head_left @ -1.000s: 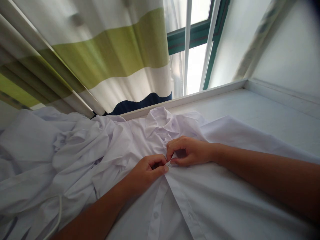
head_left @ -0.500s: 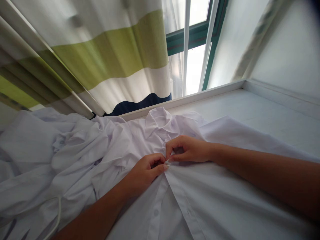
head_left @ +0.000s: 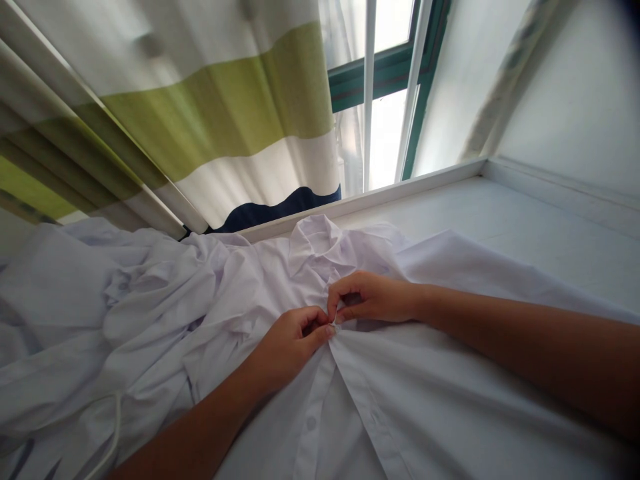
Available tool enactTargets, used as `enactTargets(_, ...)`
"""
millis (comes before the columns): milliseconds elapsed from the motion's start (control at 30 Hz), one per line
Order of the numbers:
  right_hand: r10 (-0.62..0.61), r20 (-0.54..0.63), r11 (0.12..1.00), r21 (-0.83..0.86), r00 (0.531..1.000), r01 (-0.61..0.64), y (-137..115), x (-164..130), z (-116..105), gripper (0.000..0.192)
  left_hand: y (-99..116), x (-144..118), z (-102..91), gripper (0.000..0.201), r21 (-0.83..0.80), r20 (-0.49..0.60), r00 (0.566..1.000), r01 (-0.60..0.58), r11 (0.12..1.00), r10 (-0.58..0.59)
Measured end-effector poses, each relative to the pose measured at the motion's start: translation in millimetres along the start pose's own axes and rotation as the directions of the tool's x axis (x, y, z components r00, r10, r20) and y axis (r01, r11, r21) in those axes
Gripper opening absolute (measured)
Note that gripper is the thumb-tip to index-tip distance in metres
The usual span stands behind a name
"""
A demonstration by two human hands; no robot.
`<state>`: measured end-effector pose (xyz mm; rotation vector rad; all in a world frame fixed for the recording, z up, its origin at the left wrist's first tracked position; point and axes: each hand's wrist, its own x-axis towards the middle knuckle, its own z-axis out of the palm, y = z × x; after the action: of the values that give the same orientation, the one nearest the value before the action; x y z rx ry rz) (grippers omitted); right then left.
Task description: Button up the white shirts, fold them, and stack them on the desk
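Shirt [head_left: 425, 373] on surface [head_left: 540, 217] — curtain [head_left: 225, 110] behind, cord [head_left: 118, 423] left.

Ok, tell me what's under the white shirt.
Beyond its far right side, a white surface with a raised rim shows. Whatever lies beneath the middle of the white shirt, below the left hand and right hand, is covered by cloth.

No readable text, no legible labels
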<state>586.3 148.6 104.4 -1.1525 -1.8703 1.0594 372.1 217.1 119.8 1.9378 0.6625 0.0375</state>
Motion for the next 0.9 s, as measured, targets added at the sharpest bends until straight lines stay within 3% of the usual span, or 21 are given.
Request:
enactTargets(267, -0.088, 0.063, 0.992, -0.088, 0.994, 0.093, 8, 1, 4, 0.007, 11, -2, 2.9, 0.021, 0.321, -0.01, 1.0, -0.025, 0.947, 0.029)
enactTargets(900, -0.135, 0.096, 0.963, -0.22, 0.986, 0.153, 8, 1, 4, 0.014, 20, -4, 5.9, 0.013, 0.485, -0.06, 0.998, 0.012, 0.875, 0.019)
